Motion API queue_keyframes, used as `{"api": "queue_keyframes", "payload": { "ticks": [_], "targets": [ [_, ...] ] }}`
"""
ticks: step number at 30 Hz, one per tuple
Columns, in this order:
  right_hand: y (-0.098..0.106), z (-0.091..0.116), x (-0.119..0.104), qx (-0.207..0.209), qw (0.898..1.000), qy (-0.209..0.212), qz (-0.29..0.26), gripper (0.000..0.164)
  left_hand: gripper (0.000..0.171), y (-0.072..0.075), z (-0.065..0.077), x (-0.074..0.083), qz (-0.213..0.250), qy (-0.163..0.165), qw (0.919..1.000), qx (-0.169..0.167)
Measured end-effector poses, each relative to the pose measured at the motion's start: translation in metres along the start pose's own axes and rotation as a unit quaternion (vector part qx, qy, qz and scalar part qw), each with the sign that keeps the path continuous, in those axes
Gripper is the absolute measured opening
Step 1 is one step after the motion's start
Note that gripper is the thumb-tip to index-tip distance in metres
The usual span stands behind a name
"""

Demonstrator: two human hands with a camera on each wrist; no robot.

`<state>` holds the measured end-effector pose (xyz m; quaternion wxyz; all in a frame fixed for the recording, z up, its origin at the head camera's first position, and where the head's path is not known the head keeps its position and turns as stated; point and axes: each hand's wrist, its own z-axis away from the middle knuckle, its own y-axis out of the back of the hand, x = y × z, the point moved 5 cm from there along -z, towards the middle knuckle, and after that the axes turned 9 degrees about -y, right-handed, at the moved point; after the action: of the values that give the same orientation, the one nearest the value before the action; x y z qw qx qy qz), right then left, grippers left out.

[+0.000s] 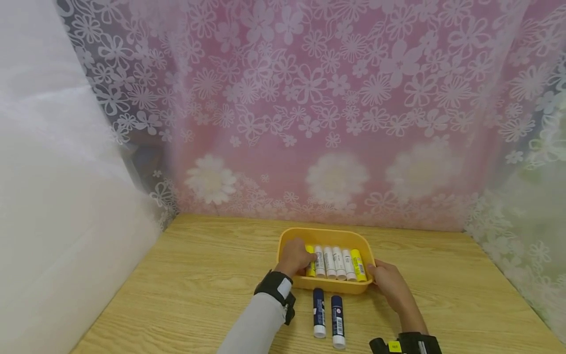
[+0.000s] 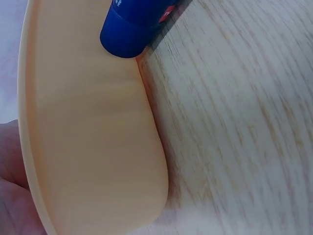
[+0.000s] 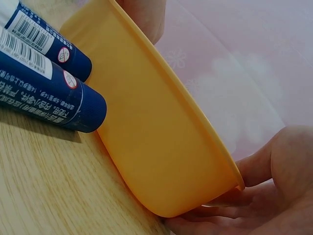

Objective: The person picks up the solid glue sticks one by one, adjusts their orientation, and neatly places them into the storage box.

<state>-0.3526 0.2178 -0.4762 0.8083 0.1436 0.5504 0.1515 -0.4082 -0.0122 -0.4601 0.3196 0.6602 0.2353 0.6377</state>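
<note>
A yellow-orange plastic basket (image 1: 333, 285) stands on the table, with a row of glue sticks inside: several white ones (image 1: 339, 263) between a yellow glue stick (image 1: 361, 265) at the right and another yellow glue stick (image 1: 311, 269) at the left. My left hand (image 1: 295, 256) reaches into the basket's left end, its thumb lying across the left yellow glue stick. Its other fingers are hidden, so I cannot tell whether they grip that stick. My right hand (image 1: 390, 280) grips the basket's right end, thumb at the rim and fingers under the outer wall (image 3: 161, 147).
Two dark blue glue sticks with white ends, one on the left (image 1: 319, 313) and one on the right (image 1: 338, 322), lie in front of the basket on the wood-grain table (image 1: 199, 295). A pink flowered curtain (image 1: 265, 123) hangs behind the table; pale sheeting (image 1: 66, 196) flanks the left side.
</note>
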Motion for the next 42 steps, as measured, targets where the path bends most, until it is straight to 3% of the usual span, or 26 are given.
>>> {"api": "queue_keyframes", "payload": {
  "ticks": [22,34,42],
  "targets": [
    [0.000,0.000,0.001,0.004,1.000,0.006,0.002,0.056,0.025,0.000,-0.003,-0.003,0.006,0.004,1.0000,-0.007],
    [0.000,0.002,-0.001,0.007,1.000,0.002,0.011,0.056,0.027,0.008,-0.002,0.009,-0.047,-0.035,0.9980,-0.025],
    [0.000,0.001,-0.002,0.007,1.000,0.000,0.012,0.056,0.037,0.014,-0.006,0.017,-0.052,-0.048,0.9974,-0.011]
  ]
}}
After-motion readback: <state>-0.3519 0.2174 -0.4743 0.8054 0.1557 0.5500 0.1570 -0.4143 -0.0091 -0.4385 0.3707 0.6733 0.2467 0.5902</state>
